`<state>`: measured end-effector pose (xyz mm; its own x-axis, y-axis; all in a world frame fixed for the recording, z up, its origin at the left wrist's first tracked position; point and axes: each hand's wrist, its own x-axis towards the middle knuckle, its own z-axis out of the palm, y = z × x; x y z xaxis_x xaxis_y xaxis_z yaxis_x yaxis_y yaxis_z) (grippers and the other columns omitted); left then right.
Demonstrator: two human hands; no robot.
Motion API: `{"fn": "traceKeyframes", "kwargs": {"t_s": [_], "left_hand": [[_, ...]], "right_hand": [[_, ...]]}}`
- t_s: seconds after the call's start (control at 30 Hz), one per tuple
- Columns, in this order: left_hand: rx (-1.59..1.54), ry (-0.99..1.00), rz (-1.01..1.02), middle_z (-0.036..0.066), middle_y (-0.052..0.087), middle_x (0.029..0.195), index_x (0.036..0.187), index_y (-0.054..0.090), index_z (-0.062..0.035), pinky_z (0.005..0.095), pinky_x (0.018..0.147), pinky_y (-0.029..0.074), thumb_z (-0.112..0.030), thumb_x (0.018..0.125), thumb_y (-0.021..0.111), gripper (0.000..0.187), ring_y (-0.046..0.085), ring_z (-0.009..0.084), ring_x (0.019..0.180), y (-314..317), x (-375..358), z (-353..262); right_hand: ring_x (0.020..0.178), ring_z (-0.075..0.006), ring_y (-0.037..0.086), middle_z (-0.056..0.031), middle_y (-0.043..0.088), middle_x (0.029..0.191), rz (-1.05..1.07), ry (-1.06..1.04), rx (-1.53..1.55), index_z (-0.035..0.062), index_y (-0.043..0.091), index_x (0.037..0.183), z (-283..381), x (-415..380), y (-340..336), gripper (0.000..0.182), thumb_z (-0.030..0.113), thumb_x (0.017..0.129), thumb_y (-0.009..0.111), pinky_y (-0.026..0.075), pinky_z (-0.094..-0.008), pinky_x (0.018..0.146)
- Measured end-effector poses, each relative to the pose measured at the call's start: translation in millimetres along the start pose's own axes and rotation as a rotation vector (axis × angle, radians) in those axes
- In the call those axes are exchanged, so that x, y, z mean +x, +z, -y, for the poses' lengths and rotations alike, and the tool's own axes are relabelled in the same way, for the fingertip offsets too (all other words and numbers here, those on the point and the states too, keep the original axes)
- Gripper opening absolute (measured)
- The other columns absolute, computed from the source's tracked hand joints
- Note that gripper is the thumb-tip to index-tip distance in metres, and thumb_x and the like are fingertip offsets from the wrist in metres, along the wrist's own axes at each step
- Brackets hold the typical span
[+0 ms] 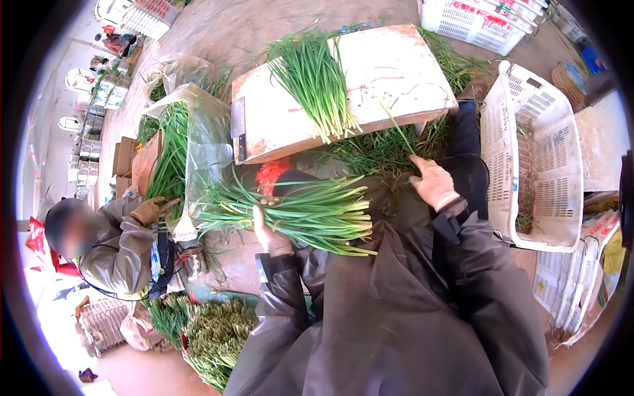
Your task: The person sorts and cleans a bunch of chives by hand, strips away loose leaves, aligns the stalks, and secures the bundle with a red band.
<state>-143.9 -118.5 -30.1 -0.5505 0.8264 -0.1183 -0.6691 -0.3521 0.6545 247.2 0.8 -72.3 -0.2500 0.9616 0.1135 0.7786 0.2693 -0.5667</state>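
A loose bunch of long green chives (317, 212) lies across my lap. My left hand (269, 232) is closed around its leafy part, with the pale cut ends fanned toward the right. Farther right, my right hand (434, 185) pinches a single thin chive stalk (398, 127), which points up and away over the edge of the low board. On that whitish board (389, 66) rests another bunch of chives (314, 82), its stem ends at the near edge. Loose leaves lie in a heap (370, 155) below the board.
On the right stands a white plastic crate (531, 142), with stacked crates (475, 26) behind. To the left, a person (125, 241) handles chives beside a clear plastic bag (208, 132). Bundled chives (221, 333) sit at the lower left.
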Motion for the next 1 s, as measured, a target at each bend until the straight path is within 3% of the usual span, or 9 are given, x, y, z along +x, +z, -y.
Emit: {"fn": "traceKeyframes", "kwargs": {"t_s": [0.03,0.1,0.17,0.2,0.33,0.67,0.77,1.0], "left_hand": [[-0.012,-0.003,0.017,0.003,0.060,0.103,0.119,0.058,-0.0098,0.0347,0.096,0.048,-0.026,0.103,0.064,0.024,0.058,0.0148,0.097,2,1,0],[-0.021,-0.019,0.023,0.003,0.060,0.102,0.120,0.058,-0.0093,0.0349,0.097,0.048,-0.025,0.103,0.064,0.024,0.057,0.0150,0.097,2,2,1],[-0.018,-0.035,0.029,0.003,0.060,0.102,0.120,0.058,-0.0090,0.0349,0.097,0.048,-0.025,0.103,0.064,0.024,0.057,0.0152,0.097,4,5,2],[-0.021,-0.035,0.039,0.003,0.060,0.102,0.120,0.058,-0.0086,0.0346,0.096,0.048,-0.024,0.103,0.065,0.024,0.057,0.0153,0.097,6,6,2],[-0.039,-0.047,0.046,0.003,0.059,0.102,0.120,0.058,-0.0081,0.0334,0.094,0.049,-0.023,0.102,0.066,0.025,0.057,0.0155,0.096,9,8,3],[-0.011,-0.078,0.011,0.004,0.062,0.101,0.119,0.059,-0.0063,0.0347,0.096,0.049,-0.022,0.102,0.066,0.024,0.059,0.0175,0.095,13,10,0],[0.080,-0.067,-0.031,0.004,0.062,0.099,0.118,0.060,-0.0082,0.0329,0.092,0.050,-0.027,0.100,0.068,0.027,0.060,0.0174,0.094,19,9,-1],[0.226,-0.079,-0.122,0.009,0.071,0.101,0.109,0.067,-0.0038,0.0375,0.090,0.054,-0.031,0.100,0.065,0.028,0.067,0.0221,0.093,24,6,-4]], "right_hand": [[0.100,-0.0340,0.070,-0.0137,0.071,0.120,-0.116,-0.130,0.067,0.0116,0.069,0.121,14,-1,5,0.032,0.024,0.091,0.070,0.057,-0.0427,0.087],[0.102,-0.0320,0.069,-0.0112,0.071,0.112,0.094,-0.084,0.430,0.0113,0.069,0.119,70,3,-22,0.032,0.021,0.089,0.073,0.056,-0.0415,0.091],[0.104,-0.0304,0.068,-0.0092,0.070,0.108,0.309,-0.160,0.578,0.0109,0.069,0.117,102,6,-33,0.032,0.019,0.087,0.076,0.055,-0.0406,0.093],[0.105,-0.0304,0.067,-0.0083,0.070,0.108,0.198,-0.379,0.537,0.0134,0.070,0.114,109,8,-24,0.031,0.022,0.085,0.077,0.054,-0.0408,0.092],[0.098,-0.0311,0.065,-0.0057,0.068,0.099,0.320,-0.503,0.260,0.0146,0.069,0.104,125,14,-8,0.023,0.023,0.084,0.076,0.053,-0.0443,0.087],[0.082,-0.0249,0.064,-0.0009,0.065,0.084,0.017,-0.712,0.240,0.0153,0.071,0.096,137,18,-10,0.015,0.021,0.084,0.078,0.049,-0.0401,0.074],[0.080,-0.0252,0.063,-0.0016,0.066,0.083,-0.005,-0.706,0.169,0.0140,0.071,0.093,142,20,-15,0.014,0.022,0.085,0.078,0.049,-0.0399,0.072],[0.075,-0.0259,0.065,-0.0024,0.067,0.083,-0.223,-0.573,0.386,0.0120,0.070,0.094,150,15,-6,0.015,0.012,0.083,0.080,0.051,-0.0393,0.066]]}}
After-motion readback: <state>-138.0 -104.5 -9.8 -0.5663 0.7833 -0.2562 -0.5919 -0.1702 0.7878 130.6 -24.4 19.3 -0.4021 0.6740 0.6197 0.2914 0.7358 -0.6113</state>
